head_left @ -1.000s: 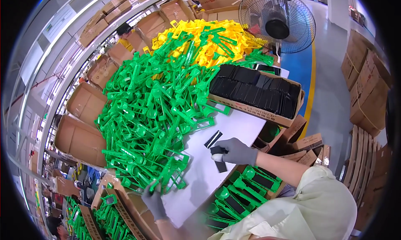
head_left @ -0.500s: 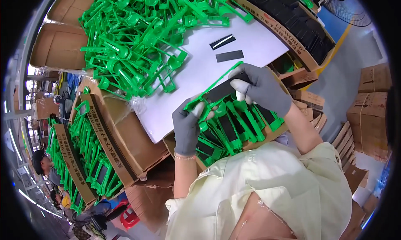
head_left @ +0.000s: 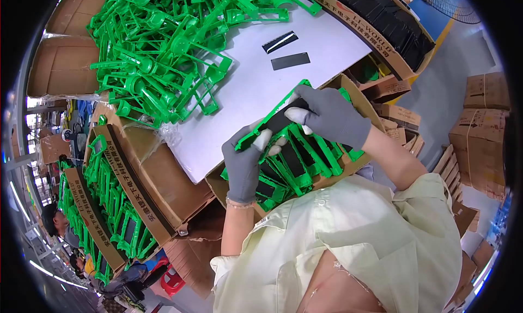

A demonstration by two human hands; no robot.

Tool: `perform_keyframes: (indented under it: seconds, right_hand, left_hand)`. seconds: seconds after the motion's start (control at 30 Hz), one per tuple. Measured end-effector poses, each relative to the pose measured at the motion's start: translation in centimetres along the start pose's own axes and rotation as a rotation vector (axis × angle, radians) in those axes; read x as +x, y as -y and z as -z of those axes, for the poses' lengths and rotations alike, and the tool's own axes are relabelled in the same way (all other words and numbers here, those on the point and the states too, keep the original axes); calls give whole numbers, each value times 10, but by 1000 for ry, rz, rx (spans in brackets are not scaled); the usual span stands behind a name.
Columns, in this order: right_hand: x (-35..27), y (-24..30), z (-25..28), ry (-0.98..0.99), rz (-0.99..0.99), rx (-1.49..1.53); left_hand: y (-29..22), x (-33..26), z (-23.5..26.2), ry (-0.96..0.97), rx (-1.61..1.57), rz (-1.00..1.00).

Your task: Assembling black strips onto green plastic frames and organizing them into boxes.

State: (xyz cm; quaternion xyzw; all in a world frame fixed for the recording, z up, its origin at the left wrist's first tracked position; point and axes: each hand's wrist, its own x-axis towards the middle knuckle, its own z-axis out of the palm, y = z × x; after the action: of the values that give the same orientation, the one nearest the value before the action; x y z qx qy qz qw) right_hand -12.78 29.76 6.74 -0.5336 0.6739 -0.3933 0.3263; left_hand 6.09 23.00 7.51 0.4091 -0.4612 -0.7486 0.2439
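My gloved left hand [head_left: 243, 163] grips the lower left end of a green plastic frame [head_left: 290, 97], its thumb on the near side. A dark flat panel [head_left: 279, 122] lies along the frame, which slants up to the right. At the upper right end, my gloved right hand [head_left: 335, 116] is closed around frame and panel, thumb pressed on the panel; its fingers behind are hidden. Right below both hands stands a cardboard box [head_left: 364, 101] with several green frames [head_left: 294, 166] in it, many bearing black panels.
A large heap of green frames [head_left: 158, 56] covers the white tabletop's [head_left: 245, 84] far left. Two dark strips [head_left: 290, 61] lie beyond my hands. At the far right is a box of black panels [head_left: 376, 18]. Boxes of green frames [head_left: 122, 215] stand at left; cartons [head_left: 479, 149] stack at right.
The panel, raised at its right end before, now lies closer along the frame. My right hand has shifted slightly left and down onto it. The whole view has shifted a little.
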Motion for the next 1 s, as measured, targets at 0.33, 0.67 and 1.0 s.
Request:
perform_keyframes:
  seconds: [0.33,0.67,1.0]
  right_hand:
    - [-3,-16,4,-51,94,-30]
    - [-10,-21,-18,378,-33,44]
    - [96,-106,40,-208,11,-827]
  left_hand:
    - [17,-16,18,-20,22,51]
    - [-1,-53,66,-114,282,212]
    - [-21,-35,91,-159,1540,-11]
